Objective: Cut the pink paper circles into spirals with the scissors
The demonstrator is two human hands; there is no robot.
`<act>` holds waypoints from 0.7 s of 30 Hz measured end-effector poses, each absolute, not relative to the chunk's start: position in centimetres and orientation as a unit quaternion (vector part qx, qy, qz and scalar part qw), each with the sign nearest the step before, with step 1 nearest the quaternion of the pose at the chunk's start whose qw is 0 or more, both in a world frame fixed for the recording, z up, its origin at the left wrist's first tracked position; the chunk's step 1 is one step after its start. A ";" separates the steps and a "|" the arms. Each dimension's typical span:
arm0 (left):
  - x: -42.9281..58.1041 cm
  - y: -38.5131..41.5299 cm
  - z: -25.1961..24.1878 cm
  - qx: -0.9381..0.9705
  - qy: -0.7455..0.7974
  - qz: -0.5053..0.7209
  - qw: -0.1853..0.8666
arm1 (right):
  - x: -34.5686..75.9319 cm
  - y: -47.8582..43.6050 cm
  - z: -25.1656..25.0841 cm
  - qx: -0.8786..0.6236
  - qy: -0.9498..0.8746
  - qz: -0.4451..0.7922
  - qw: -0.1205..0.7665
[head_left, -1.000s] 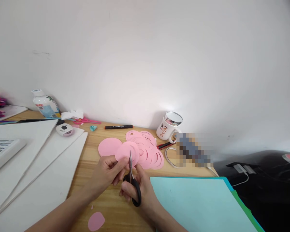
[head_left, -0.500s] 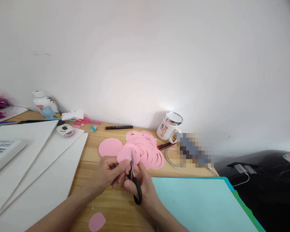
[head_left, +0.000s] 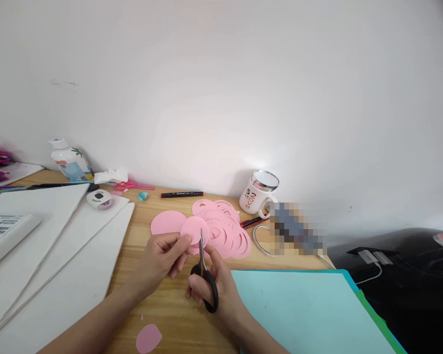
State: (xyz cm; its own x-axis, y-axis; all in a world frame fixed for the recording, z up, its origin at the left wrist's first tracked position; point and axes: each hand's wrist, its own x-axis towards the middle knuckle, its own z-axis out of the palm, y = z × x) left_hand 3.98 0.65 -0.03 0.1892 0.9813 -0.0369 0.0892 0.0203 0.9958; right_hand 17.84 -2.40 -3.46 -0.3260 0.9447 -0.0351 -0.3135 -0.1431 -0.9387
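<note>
My left hand (head_left: pixel 161 260) pinches a small pink paper disc (head_left: pixel 194 229) above the wooden desk (head_left: pixel 158 309). My right hand (head_left: pixel 216 290) grips black-handled scissors (head_left: pixel 205 280), whose blades point up into the disc's right edge. Just behind the disc lies a pile of pink paper rings and circles (head_left: pixel 227 228), with one whole pink circle (head_left: pixel 166 222) to its left. A pink offcut (head_left: pixel 148 338) rests on the desk near my left forearm.
White boards (head_left: pixel 59 255) and a white box (head_left: pixel 3 231) fill the left. Teal paper (head_left: pixel 306 314) over green sheets lies at the right. Along the wall are a bottle (head_left: pixel 69 160), pink scissors (head_left: pixel 131 185), a black marker (head_left: pixel 181 194), a white mug (head_left: pixel 257 192) and a small white device (head_left: pixel 99 198).
The pink disc has turned in my left hand and looks smaller. The scissors have moved slightly along its edge, with my right hand's fingers closing the handles.
</note>
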 end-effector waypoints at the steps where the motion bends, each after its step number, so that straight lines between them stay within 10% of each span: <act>1: 4.0 0.6 0.0 0.562 0.480 0.421 0.526 | 17.8 -2.4 -3.5 -0.347 -0.458 0.673 0.466; 21: 4.5 0.2 0.4 0.569 0.440 0.377 0.583 | 17.5 -2.4 -2.3 -0.274 -0.475 0.674 0.495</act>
